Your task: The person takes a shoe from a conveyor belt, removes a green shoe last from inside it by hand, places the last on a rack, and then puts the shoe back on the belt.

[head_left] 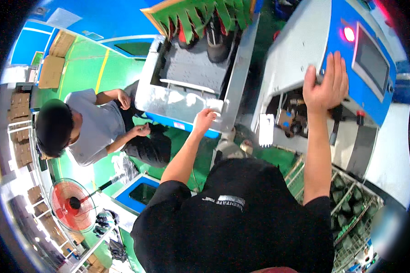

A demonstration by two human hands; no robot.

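My right hand lies flat, fingers together and stretched, on the front of a white and blue machine, beside its dark screen and below a lit red lamp. My left hand is loosely curled at the near corner of a shiny metal conveyor tray; it holds nothing that I can see. At the far end of the tray, dark shoes stand under green hanging strips.
A co-worker in a grey shirt sits at the left of the tray with dark material in the lap. A red floor fan stands lower left. A wire basket holding several dark pieces is at lower right. Cardboard boxes lie on the green floor.
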